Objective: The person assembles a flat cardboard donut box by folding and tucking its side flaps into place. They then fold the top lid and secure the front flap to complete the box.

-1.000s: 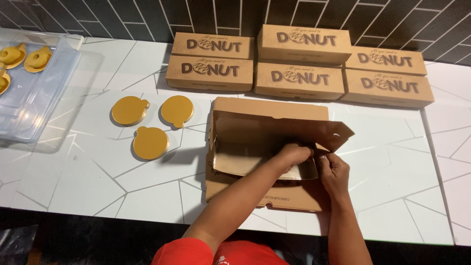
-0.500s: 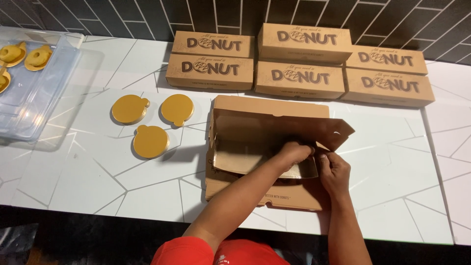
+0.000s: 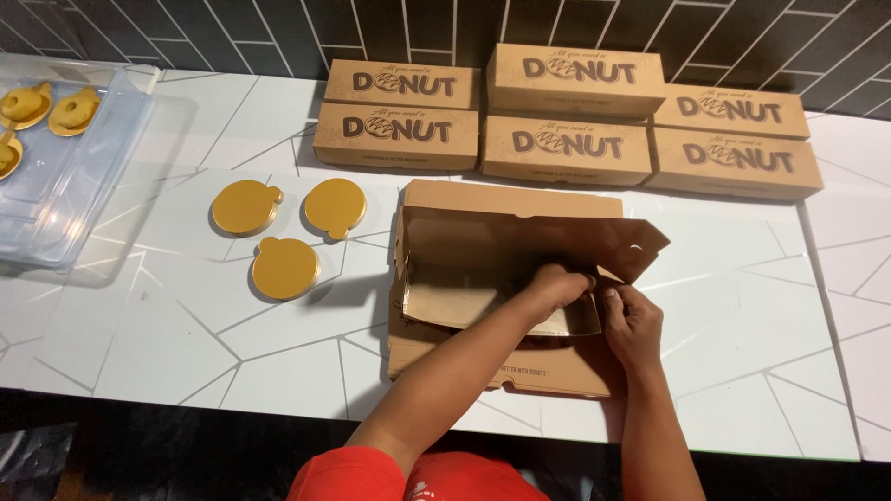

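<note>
A brown cardboard donut box [image 3: 483,246] lies half folded on the white table in front of me. My left hand [image 3: 555,283] reaches inside it and presses on an inner side flap at the right end. My right hand [image 3: 631,320] grips the same right end from outside, pinching the flap beside my left hand. The box's long back panel stands up, and a pointed tab sticks out to the right.
Several closed brown donut boxes [image 3: 566,144] are stacked along the dark tiled back wall. Three round gold cake boards [image 3: 284,269] lie left of the open box. A clear plastic tray [image 3: 65,176] with yellow donuts sits at the far left.
</note>
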